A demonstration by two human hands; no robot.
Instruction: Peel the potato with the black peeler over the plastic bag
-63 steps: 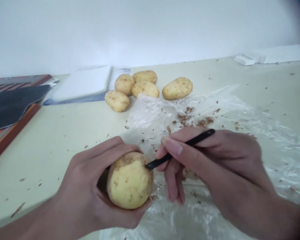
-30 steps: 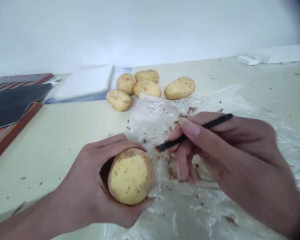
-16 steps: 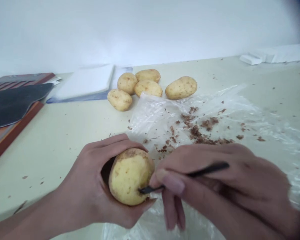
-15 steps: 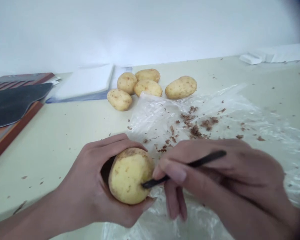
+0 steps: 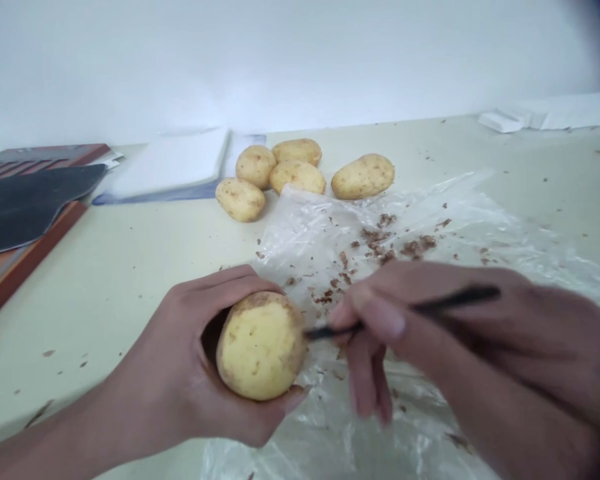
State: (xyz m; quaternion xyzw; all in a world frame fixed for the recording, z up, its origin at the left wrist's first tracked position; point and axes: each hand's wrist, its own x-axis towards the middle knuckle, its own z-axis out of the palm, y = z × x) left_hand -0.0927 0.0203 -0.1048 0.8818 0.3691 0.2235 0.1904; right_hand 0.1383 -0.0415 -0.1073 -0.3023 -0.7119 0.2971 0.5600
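Observation:
My left hand (image 5: 195,373) is wrapped round a potato (image 5: 263,350), whose near face is pale yellow and bare of skin, with browner skin round its edge. Between the fingertips of my right hand (image 5: 460,347) is a thin black tool (image 5: 455,299), slightly blurred. The tool's tip is at the potato's right side; whether it touches cannot be made out. Beneath my hands lies a clear plastic sheet (image 5: 305,227) scattered with brown scrapings (image 5: 417,247).
Several whole potatoes (image 5: 297,177) lie behind the plastic. At the back left are a white pad (image 5: 173,163) and a dark mat (image 5: 35,207) on a red-brown framed object (image 5: 35,263). White pieces (image 5: 503,121) lie by the wall at the back right.
My right hand and the black tool have moved right and slightly up, from the potato's peeled face to its right edge. The held potato has shifted slightly up.

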